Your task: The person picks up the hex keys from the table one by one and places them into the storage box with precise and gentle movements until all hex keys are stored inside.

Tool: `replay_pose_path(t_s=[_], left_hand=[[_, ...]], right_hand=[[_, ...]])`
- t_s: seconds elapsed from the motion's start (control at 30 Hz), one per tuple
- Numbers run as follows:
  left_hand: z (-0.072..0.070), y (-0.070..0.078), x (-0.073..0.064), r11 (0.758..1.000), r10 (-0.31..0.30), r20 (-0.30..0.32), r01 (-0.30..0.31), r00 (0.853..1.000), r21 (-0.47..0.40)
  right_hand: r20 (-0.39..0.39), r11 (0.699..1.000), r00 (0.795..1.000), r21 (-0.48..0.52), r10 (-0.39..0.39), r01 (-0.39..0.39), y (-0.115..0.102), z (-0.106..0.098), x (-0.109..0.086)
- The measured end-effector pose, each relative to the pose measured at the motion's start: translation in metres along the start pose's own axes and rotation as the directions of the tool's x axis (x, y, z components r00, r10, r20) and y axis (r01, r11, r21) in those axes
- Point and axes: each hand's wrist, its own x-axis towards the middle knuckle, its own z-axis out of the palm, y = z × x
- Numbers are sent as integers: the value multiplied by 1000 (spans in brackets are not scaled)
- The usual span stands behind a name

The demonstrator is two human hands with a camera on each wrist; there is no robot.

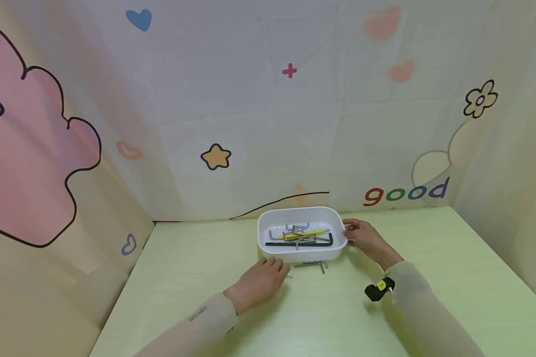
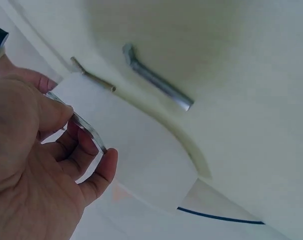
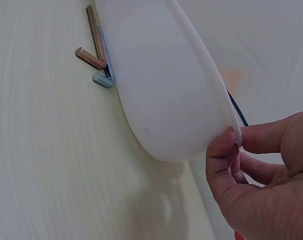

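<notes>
A white plastic tray [image 1: 301, 256] stands at the back of the table, holding several hex keys, among them a large black hex key [image 1: 299, 244] and a yellow pen-like tool [image 1: 302, 234]. My right hand [image 1: 369, 242] pinches the tray's right end by its rim, as the right wrist view confirms. In front of the tray is my left hand [image 1: 259, 283]; between its thumb and fingers it holds a small silver hex key [image 2: 87, 127]. Another silver hex key [image 2: 159, 85] lies on the table close to that hand, mostly hidden in the head view.
Against the tray's front side lie a brass-coloured hex key [image 3: 95, 37] and a blue-grey hex key [image 3: 108, 62]. A printed curtain [image 1: 250, 99] hangs right behind the tray and along both sides of the pale green table [image 1: 321, 322].
</notes>
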Motion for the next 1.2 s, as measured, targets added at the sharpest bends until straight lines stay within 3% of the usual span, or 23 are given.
replay_pose_path(t_s=[0.27, 0.53, 0.8, 1.2], left_hand=[[-17, -13, 2, 999, -20, -71, 23, 997, 49], [-28, -29, 4, 998, -61, -57, 61, 997, 12], [-37, -41, 17, 997, -81, -83, 82, 993, 11], [-45, -56, 41, 994, -103, -56, 101, 993, -41]], right_hand=[[-9, 1000, 1000, 17, 4, -4, 2, 1, 1], [-11, 1000, 1000, 25, 19, -18, 1, 3, -2], [-8, 999, 1000, 32, -2, 2, 1, 2, -2], [-3, 999, 1000, 41, -2, 2, 0, 2, -3]])
